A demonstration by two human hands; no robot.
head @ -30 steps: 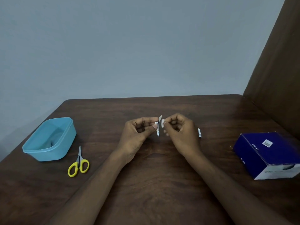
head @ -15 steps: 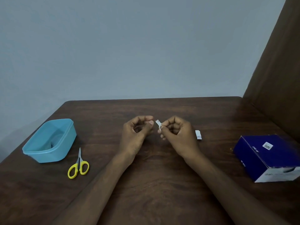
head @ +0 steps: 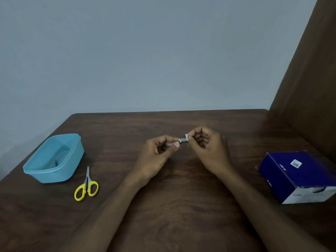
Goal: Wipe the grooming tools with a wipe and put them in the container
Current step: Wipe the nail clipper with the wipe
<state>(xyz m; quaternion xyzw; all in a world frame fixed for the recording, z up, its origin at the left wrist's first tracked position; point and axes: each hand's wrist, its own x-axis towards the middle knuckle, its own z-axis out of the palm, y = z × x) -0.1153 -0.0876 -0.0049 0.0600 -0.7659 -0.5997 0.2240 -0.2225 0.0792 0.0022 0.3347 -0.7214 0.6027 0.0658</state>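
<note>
My left hand (head: 156, 157) pinches a small metal nail clipper (head: 181, 141) above the middle of the table, with the tool lying roughly level. My right hand (head: 209, 150) presses a small white wipe (head: 187, 136) against the clipper's right end with thumb and fingertips. The two hands nearly touch there. Yellow-handled scissors (head: 87, 188) lie on the table at the left, blades pointing away from me. Just beyond them stands the open light-blue container (head: 54, 177), with something dark and small on its bottom that I cannot make out.
A dark blue cardboard box (head: 298, 175) lies at the right of the brown wooden table (head: 181, 206). A brown panel (head: 309, 88) rises along the right edge. A plain grey wall is behind the table.
The clipper has turned from upright to roughly level between my hands. My right hand has shifted, and the small white piece on the table behind it is no longer visible.
</note>
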